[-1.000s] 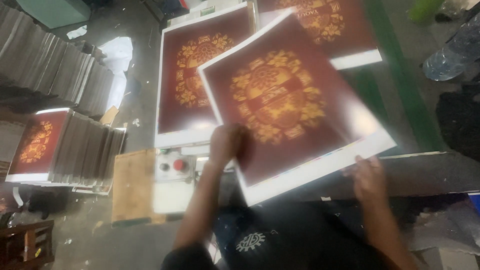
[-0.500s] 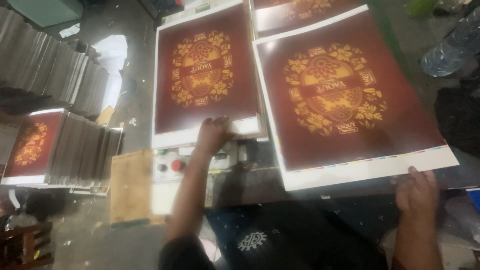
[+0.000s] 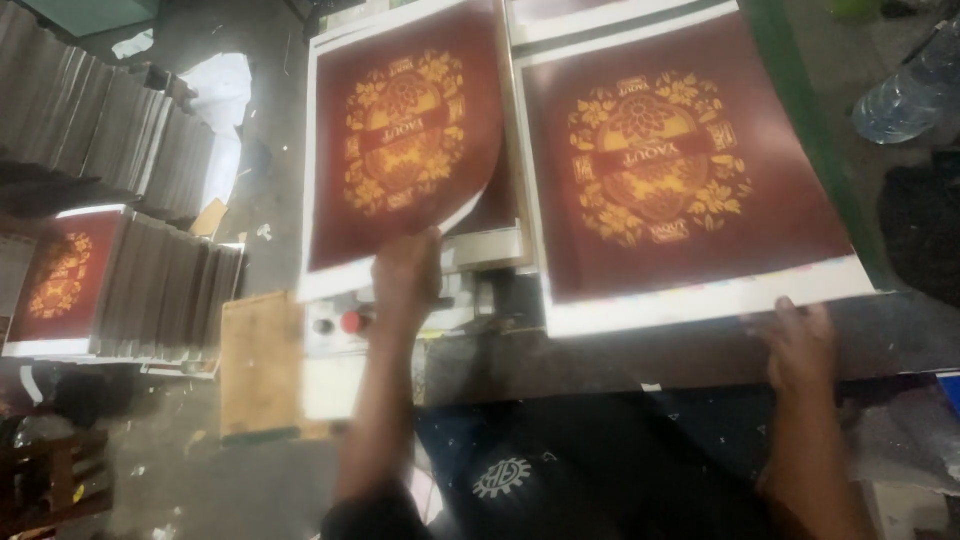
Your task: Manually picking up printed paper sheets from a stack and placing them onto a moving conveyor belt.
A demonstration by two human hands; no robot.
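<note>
Gripping of a dark red printed sheet [image 3: 405,140] with a gold emblem is recorded at its lower white edge, the left hand [image 3: 405,270] being closed on it; the sheet's lower right corner is seen curled and lifted. A second, matching sheet [image 3: 680,170] is laid flat just to the right of the first, and its lower white margin is touched by the right hand [image 3: 800,345], whose fingers appear loosely spread rather than clamped. A control box [image 3: 335,325] with a red button is placed directly below the held sheet, beside the left wrist. Stacks of finished prints [image 3: 120,280] are kept well to the left of it.

Risks noted: the curled corner may be creased if pulled against the neighbouring sheet; the print face may be smudged by fingers; the red button may be knocked by the forearm; the flat sheet may be slid askew, since it is only lightly pressed.
</note>
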